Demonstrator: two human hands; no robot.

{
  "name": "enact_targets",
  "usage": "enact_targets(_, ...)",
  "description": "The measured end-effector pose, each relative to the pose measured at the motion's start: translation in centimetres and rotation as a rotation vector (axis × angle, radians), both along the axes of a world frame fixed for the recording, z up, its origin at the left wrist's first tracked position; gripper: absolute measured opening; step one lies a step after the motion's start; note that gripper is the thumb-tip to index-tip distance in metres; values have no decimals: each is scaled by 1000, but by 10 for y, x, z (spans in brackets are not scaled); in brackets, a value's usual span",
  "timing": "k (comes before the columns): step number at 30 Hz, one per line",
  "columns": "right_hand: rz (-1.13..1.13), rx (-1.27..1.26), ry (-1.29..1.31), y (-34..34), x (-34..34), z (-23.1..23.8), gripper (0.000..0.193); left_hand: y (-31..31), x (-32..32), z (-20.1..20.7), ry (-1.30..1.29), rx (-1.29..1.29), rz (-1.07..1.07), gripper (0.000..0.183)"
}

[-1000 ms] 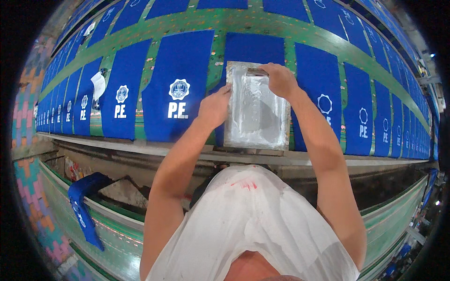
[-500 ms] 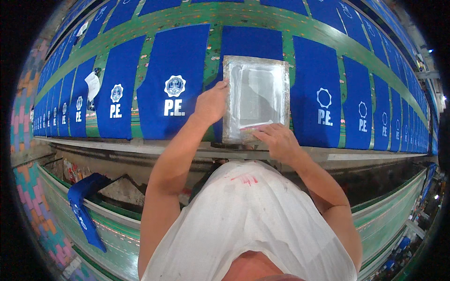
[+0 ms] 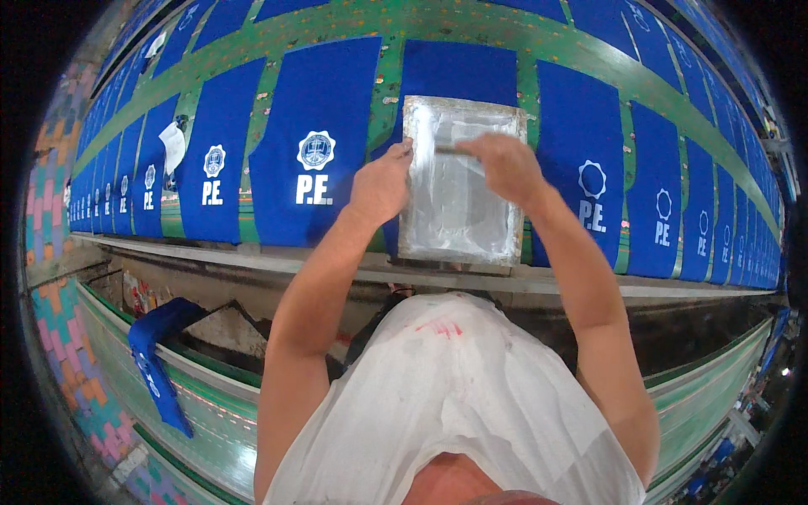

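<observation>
I see a thin scraper (image 3: 446, 150) crosswise on a pale frame (image 3: 438, 215) whose long axis runs near to far; it extends leftward from the nearer right hand (image 3: 502, 166), fingers grasping it. The left hand (image 3: 381, 181) clasps the frame's left edge, above blue cloth (image 3: 459, 71).

Royal-blue fabric panels (image 3: 316, 97) bear white scalloped emblems (image 3: 316, 151) and lettering (image 3: 313, 190) (emblems at right are plain outlines). The table (image 3: 387, 80) is green, the printing screen (image 3: 459, 202) smeared whitish-grey, the shirt (image 3: 454, 387) white with red streaks (image 3: 449, 329); lower-left, blurred floor tiles (image 3: 63, 353) seem pink, teal and orange.
</observation>
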State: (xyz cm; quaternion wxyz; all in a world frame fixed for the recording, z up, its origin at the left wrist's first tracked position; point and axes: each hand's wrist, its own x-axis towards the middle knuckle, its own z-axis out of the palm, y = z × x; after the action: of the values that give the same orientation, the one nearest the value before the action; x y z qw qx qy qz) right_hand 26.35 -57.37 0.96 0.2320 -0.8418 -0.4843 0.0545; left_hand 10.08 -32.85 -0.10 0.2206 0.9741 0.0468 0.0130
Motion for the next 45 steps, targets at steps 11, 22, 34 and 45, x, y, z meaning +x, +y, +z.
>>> enact_targets(11,234,5,143,-63,-85,23,45,-8,2,7,72,0,70,47)
enact_targets(22,-77,10,1,22,57,15,47,-11,-1,7,72,4,86,49)
enact_targets(34,32,5,62,-32,-48,16,43,-2,-2,-6,-59,78,-9,47)
enact_targets(45,-37,25,37,-60,-164,26,43,-49,-37,-76,-418,-460,331,64)
